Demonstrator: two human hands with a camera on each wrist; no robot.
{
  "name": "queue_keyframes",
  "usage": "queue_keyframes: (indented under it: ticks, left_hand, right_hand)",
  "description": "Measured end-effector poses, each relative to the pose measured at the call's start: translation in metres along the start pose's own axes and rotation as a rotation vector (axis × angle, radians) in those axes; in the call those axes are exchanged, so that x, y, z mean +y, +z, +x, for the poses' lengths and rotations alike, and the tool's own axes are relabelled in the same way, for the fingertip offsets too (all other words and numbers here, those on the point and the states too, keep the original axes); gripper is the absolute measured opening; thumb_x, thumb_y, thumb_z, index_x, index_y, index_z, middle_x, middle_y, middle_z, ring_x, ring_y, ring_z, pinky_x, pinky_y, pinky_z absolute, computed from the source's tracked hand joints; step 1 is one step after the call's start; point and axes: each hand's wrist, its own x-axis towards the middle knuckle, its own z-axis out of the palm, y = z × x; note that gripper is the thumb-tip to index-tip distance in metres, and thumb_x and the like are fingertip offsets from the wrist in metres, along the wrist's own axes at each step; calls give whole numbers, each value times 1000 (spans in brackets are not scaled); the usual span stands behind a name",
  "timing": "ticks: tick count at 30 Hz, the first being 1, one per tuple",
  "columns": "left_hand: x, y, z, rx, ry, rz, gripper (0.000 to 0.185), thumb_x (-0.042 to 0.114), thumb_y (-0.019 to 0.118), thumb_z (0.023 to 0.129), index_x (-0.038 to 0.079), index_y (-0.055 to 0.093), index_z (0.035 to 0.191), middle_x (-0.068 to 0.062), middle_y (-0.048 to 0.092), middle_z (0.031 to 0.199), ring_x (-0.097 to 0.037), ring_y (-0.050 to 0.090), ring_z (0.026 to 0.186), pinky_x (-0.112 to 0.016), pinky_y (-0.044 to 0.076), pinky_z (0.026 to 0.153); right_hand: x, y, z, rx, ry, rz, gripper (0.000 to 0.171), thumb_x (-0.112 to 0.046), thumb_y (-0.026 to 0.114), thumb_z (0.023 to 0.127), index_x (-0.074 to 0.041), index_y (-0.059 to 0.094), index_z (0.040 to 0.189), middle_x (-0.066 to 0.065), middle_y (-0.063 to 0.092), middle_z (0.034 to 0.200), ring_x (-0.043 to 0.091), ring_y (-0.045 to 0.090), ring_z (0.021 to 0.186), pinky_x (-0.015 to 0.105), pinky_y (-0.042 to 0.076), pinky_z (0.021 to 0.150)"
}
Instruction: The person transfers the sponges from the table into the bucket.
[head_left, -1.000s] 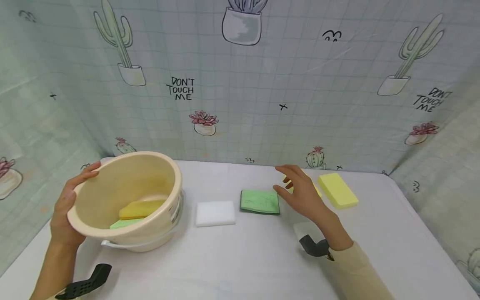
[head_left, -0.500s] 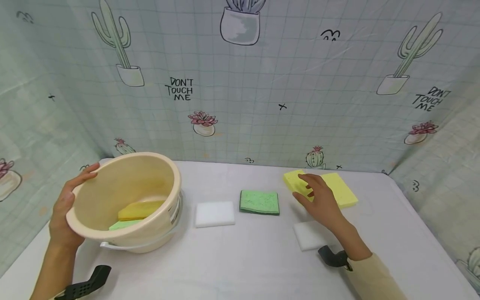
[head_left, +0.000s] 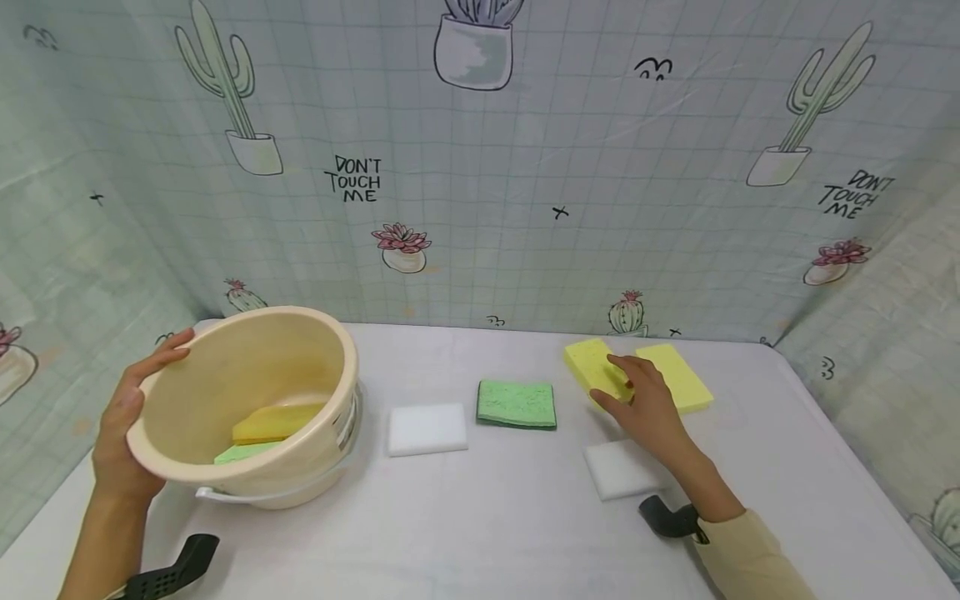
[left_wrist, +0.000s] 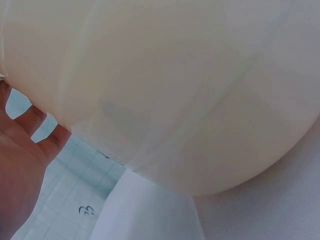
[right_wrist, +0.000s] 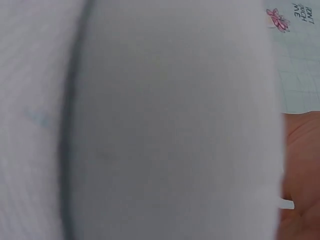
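Observation:
My left hand (head_left: pixel 129 425) grips the left side of a cream bucket (head_left: pixel 315 342), tilted with its mouth toward me. Inside it lie a yellow sponge (head_left: pixel 273 423) and a green one (head_left: pixel 243 452). In the left wrist view the bucket's wall (left_wrist: pixel 170 100) fills most of the picture, with fingers at its edge. My right hand (head_left: pixel 651 410) hovers over another yellow sponge (head_left: pixel 592 362), thumb and fingers spread apart and its fingertips overlapping that sponge. Below the wrist lies a white sponge (head_left: pixel 618 473). The right wrist view shows a large blurred white surface (right_wrist: pixel 175 120).
A second yellow sponge (head_left: pixel 678 379) lies just right of the hand. A green sponge with a dark underside (head_left: pixel 516 404) and a white sponge (head_left: pixel 427 429) lie mid-table. The white table (head_left: pixel 480 533) ends at a cactus-print curtain (head_left: pixel 480 183).
My right hand has moved right and toward me, from beside the green sponge to over the yellow sponge, uncovering the white one. The left hand keeps its hold on the bucket.

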Motion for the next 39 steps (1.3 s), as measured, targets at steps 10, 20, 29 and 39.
queue_keyframes:
  ticks: [10,20,29,39]
  left_hand:
    - [-2,-2,0,7,3,-3,53,9,17,92,-8,38,138,-16,18,153,-26,25,136,-29,38,102]
    - [0,-1,0,8,6,5,53,9,16,92,-9,39,137,-16,18,152,-26,25,136,-29,37,102]
    - [0,0,0,9,7,9,53,8,15,93,-9,38,137,-16,18,152,-26,25,136,-28,37,102]
    - [0,-1,0,15,5,34,53,9,16,93,-8,38,138,-17,18,152,-26,25,136,-28,37,102]
  right_hand:
    - [7,5,0,-12,76,22,68,-32,74,85,2,45,137,27,36,138,41,37,120,56,36,94]
    - [8,6,-1,0,127,1,73,-27,76,83,6,42,138,30,32,135,44,31,126,57,32,100]
    - [12,7,-2,-46,204,-27,83,-35,73,84,11,33,140,33,34,129,43,43,114,55,36,97]
    - [12,8,0,-31,225,-38,83,-31,76,83,16,34,137,30,41,118,28,47,84,35,40,68]
